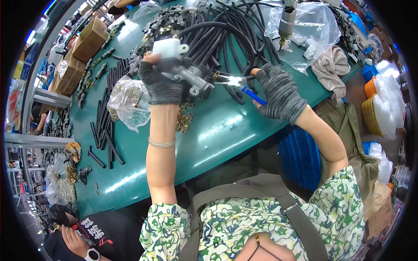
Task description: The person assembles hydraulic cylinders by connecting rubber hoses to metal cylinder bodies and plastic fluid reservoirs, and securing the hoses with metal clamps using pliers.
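Observation:
My left hand [160,85], in a grey fingerless glove, is closed around a grey metal cylinder-like part [191,77] with a white plastic reservoir [167,48] on top. In my right hand [281,93], gloved the same way, is a pair of blue-handled pliers [253,95]. Their bright jaws point left toward the grey part, beside a small brass clip [216,75]. Close to my right thumb comes down the end of a curved black hose [248,50]; whether the thumb touches it I cannot tell. My palms hide parts of both held things.
Black hoses [217,41] lie heaped at the back; cut lengths [104,117] lie left. Brass clips [184,119] are scattered near a plastic bag [128,104]. A hanging power driver [287,21] and a rag [331,69] are right. A co-worker [96,235] sits lower left.

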{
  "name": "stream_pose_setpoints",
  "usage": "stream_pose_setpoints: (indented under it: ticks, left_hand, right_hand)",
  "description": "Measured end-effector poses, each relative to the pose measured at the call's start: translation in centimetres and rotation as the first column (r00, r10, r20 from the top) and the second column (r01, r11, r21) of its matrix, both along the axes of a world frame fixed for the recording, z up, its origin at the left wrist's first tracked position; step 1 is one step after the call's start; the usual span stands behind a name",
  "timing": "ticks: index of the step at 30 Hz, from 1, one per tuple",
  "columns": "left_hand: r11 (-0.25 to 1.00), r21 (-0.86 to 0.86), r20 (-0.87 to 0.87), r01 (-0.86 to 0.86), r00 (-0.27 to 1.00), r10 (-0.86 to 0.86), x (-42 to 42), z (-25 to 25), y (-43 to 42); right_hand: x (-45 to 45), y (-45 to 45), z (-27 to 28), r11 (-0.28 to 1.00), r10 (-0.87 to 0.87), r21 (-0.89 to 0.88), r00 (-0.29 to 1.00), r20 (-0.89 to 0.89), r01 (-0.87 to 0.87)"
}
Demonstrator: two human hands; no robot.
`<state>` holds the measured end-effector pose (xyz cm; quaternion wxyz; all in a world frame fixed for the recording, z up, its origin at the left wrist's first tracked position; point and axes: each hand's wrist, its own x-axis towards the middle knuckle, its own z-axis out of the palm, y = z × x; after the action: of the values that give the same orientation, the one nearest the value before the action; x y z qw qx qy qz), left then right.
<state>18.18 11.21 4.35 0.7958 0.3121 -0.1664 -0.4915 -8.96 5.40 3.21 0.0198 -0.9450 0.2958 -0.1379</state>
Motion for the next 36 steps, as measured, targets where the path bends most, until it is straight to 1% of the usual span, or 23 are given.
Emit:
stream_pose_setpoints:
  ticks: [1,2,4,6,7,10,11,14,17,20,21,23,24,26,27,29,30,31,32,34,36]
  left_hand:
    - [0.999,0.019,-0.031,-0.046,0.998,0.047,-1.0,0.5,0.4]
    - [0.995,0.041,-0.059,-0.092,0.994,0.094,-1.5,0.8,0.6]
    - [0.998,-0.012,-0.117,-0.060,0.991,0.059,-0.8,-0.3,0.5]
    - [0.998,-0.046,-0.176,-0.048,0.984,0.039,-0.9,-0.9,0.4]
    - [0.999,-0.002,-0.150,-0.037,0.988,0.037,-1.4,-0.9,0.6]
    - [1.000,-0.015,-0.165,0.007,0.986,-0.009,-1.8,-1.4,0.7]
    - [1.000,-0.004,-0.200,0.019,0.980,-0.019,-1.8,-1.5,0.8]
    - [0.999,-0.035,-0.234,0.025,0.972,-0.033,-1.9,-1.8,0.9]
    - [0.998,-0.054,-0.118,0.008,0.993,-0.015,-2.3,-1.7,1.2]
    - [0.998,-0.021,-0.143,-0.067,0.988,0.063,-2.4,-1.2,1.4]
    - [0.998,-0.047,-0.165,-0.037,0.986,0.029,-2.0,-1.3,1.5]
    - [0.998,-0.024,-0.117,-0.066,0.991,0.063,-1.8,-1.3,1.7]
    - [0.997,-0.014,-0.093,-0.079,0.993,0.078,-1.8,-1.3,1.8]
    - [0.996,-0.022,-0.114,-0.089,0.990,0.086,-1.6,-1.4,1.9]
    - [0.995,-0.026,-0.126,-0.094,0.988,0.090,-1.4,-1.5,1.9]
    - [0.988,-0.156,-0.165,0.012,0.986,-0.038,0.0,-2.2,2.1]
    - [0.973,-0.224,-0.178,0.063,0.978,-0.105,1.3,-2.6,2.2]
    - [0.966,-0.256,-0.282,0.017,0.955,-0.092,2.7,-2.3,2.5]
    - [0.965,-0.100,-0.256,-0.241,0.944,0.210,3.4,-2.4,3.0]
    - [0.901,0.068,-0.108,-0.428,0.895,0.433,3.2,-0.3,4.3]
    - [0.897,0.027,-0.153,-0.442,0.885,0.441,5.1,-1.2,4.8]
  right_hand:
    - [0.0,0.1,-0.1,0.997,-0.021,0.075,1.000,-0.021,0.022]
    - [-0.1,0.2,-0.2,0.993,-0.025,0.112,1.000,0.003,0.025]
    - [-0.4,0.4,-0.6,0.982,-0.035,0.188,0.998,0.047,0.026]
    - [-0.4,0.5,-1.0,0.983,-0.027,0.183,0.998,0.058,0.016]
    - [-0.4,0.5,-1.3,0.984,-0.025,0.180,0.998,0.065,0.013]
    - [-0.1,0.2,-2.4,0.960,-0.022,0.279,0.997,0.077,-0.001]
    - [0.0,0.2,-2.7,0.968,-0.005,0.250,0.990,0.144,-0.032]
    - [0.7,0.1,-2.1,0.925,-0.027,0.380,0.995,0.097,-0.012]
    - [1.9,0.2,-1.5,0.872,-0.029,0.488,0.990,0.135,-0.041]
    - [2.4,-0.1,-1.5,0.767,-0.003,0.629,0.979,0.202,-0.128]
    - [2.6,-0.3,-1.7,0.741,-0.003,0.654,0.973,0.229,-0.152]
    - [2.8,-0.6,-2.4,0.687,-0.011,0.699,0.960,0.281,-0.197]
    - [2.9,-0.8,-2.3,0.662,-0.002,0.721,0.962,0.273,-0.204]
    - [2.9,-0.9,-2.0,0.612,0.018,0.761,0.966,0.259,-0.215]
    - [2.9,-0.9,-1.2,0.615,0.029,0.774,0.984,0.173,-0.154]
    - [3.0,-0.6,0.8,0.623,0.049,0.782,0.999,-0.003,-0.029]
    - [2.5,-0.6,0.8,0.656,0.062,0.751,0.997,0.044,-0.074]
    - [1.6,-0.8,0.9,0.689,0.078,0.715,0.993,0.089,-0.118]
    - [1.1,-1.0,0.9,0.721,0.096,0.674,0.987,0.132,-0.161]
    - [1.5,-2.0,1.1,0.658,-0.080,0.749,0.983,0.167,-0.073]
    - [2.3,-3.9,1.4,0.578,-0.268,0.816,0.944,0.194,-0.004]
